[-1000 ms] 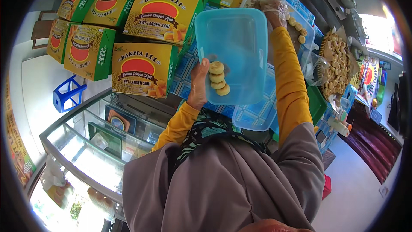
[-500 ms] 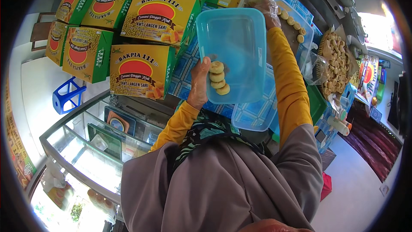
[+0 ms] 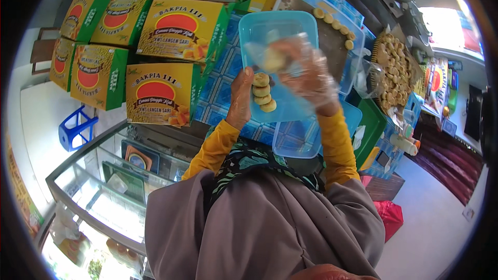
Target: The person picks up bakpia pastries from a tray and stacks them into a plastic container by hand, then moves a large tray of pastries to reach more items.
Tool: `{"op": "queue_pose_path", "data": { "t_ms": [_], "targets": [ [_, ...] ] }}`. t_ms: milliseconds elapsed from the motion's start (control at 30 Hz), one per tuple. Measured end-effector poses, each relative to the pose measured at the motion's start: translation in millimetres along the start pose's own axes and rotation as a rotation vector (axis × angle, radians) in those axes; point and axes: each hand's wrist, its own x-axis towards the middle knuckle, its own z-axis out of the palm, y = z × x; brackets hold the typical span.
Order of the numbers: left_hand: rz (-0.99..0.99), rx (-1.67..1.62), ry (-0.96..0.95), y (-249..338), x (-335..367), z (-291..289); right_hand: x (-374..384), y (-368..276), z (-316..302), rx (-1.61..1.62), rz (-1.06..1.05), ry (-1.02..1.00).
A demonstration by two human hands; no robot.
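Note:
A translucent blue plastic container (image 3: 278, 23) is tilted toward me, with my left hand (image 3: 240, 97) gripping its left wall, thumb over the rim. Inside, along that wall, lies a short row of small round golden pastries (image 3: 262, 92). Over the container is my right hand (image 3: 307, 72), in a clear plastic glove and smeared by motion. At its fingertips it holds a pale round pastry (image 3: 275, 61); whether there is more than one cannot be made out. Behind stands a clear plastic bin (image 3: 340, 67) with a line of the same pastries (image 3: 332, 19).
Several yellow and green boxes (image 3: 179, 28) are stacked at the left on a blue tiled-pattern tablecloth (image 3: 210, 98). At the right, a round woven basket (image 3: 397, 70) is full of pastries. A blue lid (image 3: 295, 142) lies near me. A glass display case (image 3: 98, 176) stands at the lower left.
My right hand has come out of the clear bin and moved left and nearer, over the blue container, carrying a pastry. My left hand keeps its grip on the container.

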Motion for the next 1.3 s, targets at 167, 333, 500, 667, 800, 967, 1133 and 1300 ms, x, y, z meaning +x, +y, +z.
{"op": "queue_pose_path", "data": {
  "t_ms": [167, 333, 500, 667, 800, 967, 1133, 1300],
  "targets": [
    [0.188, 0.368, 0.147, -20, 16, 26, -31, 22, 26, 0.039, 0.134, -0.147],
    [0.0, 0.511, 0.109, -22, 6, 3, -51, 10, 15, 0.151, 0.234, -0.124],
    [-0.085, 0.017, -0.312, -23, 6, -18, -61, 17, -51, -0.492, 0.088, 0.469],
    [0.036, 0.479, 0.116, -14, -7, 10, -98, 242, -99, -0.779, 0.512, 0.334],
    [0.059, 0.54, 0.154, -6, -17, 4, -105, 304, -48, -0.709, 0.765, 0.138],
    [0.173, 0.457, 0.22, -7, -23, 9, -98, 313, -18, -0.846, 0.768, 0.075],
    [0.058, 0.477, 0.149, 0, -17, 14, -99, 331, -30, -0.761, 0.912, 0.039],
    [0.007, 0.206, -0.119, 0, -12, -16, -86, 326, -27, -0.557, 0.622, 0.22]
  ]
}}
